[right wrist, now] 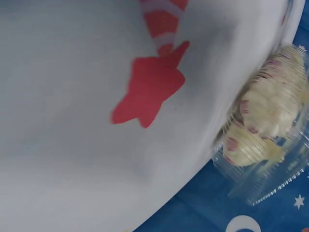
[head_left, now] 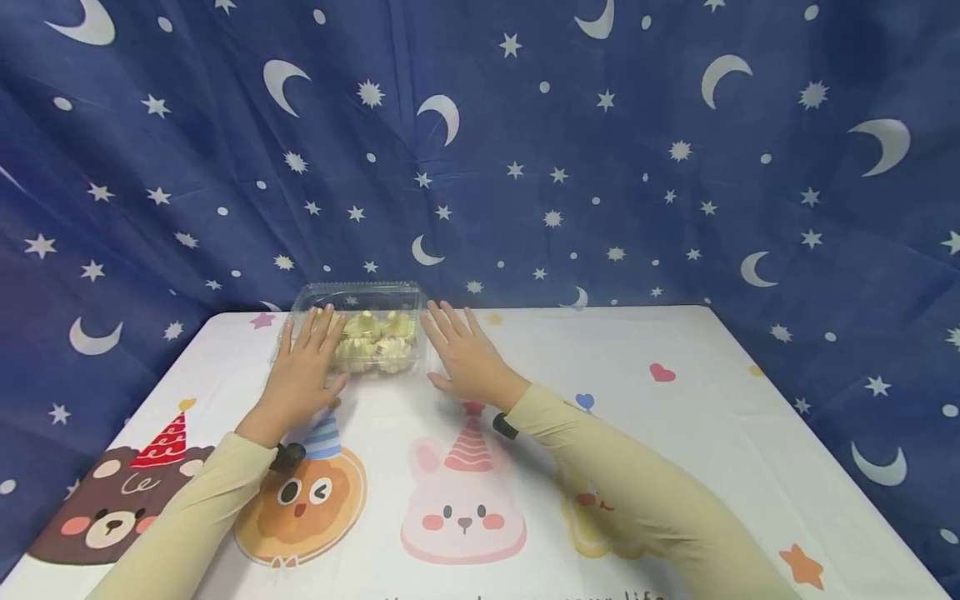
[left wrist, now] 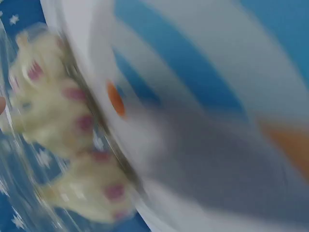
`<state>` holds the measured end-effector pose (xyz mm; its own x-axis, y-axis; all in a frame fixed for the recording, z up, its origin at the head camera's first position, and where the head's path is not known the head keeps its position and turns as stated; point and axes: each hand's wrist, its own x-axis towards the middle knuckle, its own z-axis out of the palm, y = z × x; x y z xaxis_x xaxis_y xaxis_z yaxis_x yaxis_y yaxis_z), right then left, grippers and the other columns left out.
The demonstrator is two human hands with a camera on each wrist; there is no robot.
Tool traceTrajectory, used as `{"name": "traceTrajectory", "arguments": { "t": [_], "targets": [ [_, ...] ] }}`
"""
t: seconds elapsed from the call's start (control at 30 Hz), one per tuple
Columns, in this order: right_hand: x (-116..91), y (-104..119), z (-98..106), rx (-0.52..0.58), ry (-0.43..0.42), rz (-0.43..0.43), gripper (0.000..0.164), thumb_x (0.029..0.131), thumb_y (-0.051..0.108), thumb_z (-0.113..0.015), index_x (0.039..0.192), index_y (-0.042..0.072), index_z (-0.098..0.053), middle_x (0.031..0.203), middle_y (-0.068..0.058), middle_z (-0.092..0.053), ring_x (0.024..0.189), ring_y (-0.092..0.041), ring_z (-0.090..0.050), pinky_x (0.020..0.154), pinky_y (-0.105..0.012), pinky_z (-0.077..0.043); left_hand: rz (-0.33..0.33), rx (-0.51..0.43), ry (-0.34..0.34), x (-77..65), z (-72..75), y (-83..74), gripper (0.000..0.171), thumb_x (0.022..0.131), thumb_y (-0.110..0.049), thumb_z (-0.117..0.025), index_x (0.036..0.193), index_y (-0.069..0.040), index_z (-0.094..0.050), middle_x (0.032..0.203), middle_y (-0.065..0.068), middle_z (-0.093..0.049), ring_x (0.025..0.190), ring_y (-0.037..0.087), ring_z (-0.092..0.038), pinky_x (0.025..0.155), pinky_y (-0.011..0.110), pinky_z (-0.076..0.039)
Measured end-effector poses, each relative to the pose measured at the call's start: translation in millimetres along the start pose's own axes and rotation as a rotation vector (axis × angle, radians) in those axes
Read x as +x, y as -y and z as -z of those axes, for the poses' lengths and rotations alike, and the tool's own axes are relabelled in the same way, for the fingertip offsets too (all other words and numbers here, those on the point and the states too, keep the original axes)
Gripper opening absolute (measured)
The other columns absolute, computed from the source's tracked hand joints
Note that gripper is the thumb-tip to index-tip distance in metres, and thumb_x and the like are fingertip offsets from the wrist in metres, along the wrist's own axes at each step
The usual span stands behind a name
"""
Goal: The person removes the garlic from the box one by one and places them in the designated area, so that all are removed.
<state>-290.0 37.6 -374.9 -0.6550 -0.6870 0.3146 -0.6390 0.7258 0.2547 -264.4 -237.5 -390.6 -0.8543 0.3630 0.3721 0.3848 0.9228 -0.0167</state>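
A clear plastic box (head_left: 360, 297) stands at the far edge of the table, left of centre. Inside it sit several pale yellow, swirled pieces (head_left: 365, 325) with pink patches, which look like cream-topped cakes. My left hand (head_left: 296, 383) lies over the box's left part in the head view, fingers straight and spread. At the right side of the box is my right hand (head_left: 472, 358), its fingers also straight, fingertips close to the wall. Both wrist views show the pieces (left wrist: 53, 106) through the plastic, blurred on the left; ridges line the box side (right wrist: 270, 121) on the right.
The white tablecloth (head_left: 600, 358) carries printed cartoon figures, including a bear (head_left: 112, 517) and a pink rabbit (head_left: 465, 508). Right behind the table hangs a blue curtain (head_left: 510, 225) with moons and stars. A small black device (head_left: 288, 456) sits at the left wrist.
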Motion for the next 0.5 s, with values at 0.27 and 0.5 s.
{"name": "traceTrajectory", "arguments": {
  "t": [0.27, 0.5],
  "targets": [
    [29, 10, -11, -0.022, -0.010, 0.063, 0.084, 0.087, 0.047, -0.059, 0.148, 0.003, -0.022, 0.154, -0.019, -0.021, 0.143, -0.032, -0.022, 0.117, -0.051, -0.024, -0.016, 0.029, -0.041, -2.7, 0.3, 31.2, 0.088, 0.078, -0.019, -0.072, 0.147, 0.001, -0.021, 0.150, 0.028, -0.022, 0.140, 0.044, -0.019, 0.116, 0.060, -0.009],
    [50, 20, -18, -0.055, 0.071, 0.078, 0.084, 0.087, 0.047, -0.057, 0.149, 0.005, -0.019, 0.155, -0.018, -0.020, 0.143, -0.031, -0.024, 0.117, -0.050, -0.025, 0.011, 0.026, -0.006, -7.3, -5.3, 53.2, 0.084, 0.076, -0.012, -0.069, 0.145, 0.003, -0.023, 0.147, 0.030, -0.026, 0.136, 0.045, -0.024, 0.113, 0.063, -0.015]
  ]
}}
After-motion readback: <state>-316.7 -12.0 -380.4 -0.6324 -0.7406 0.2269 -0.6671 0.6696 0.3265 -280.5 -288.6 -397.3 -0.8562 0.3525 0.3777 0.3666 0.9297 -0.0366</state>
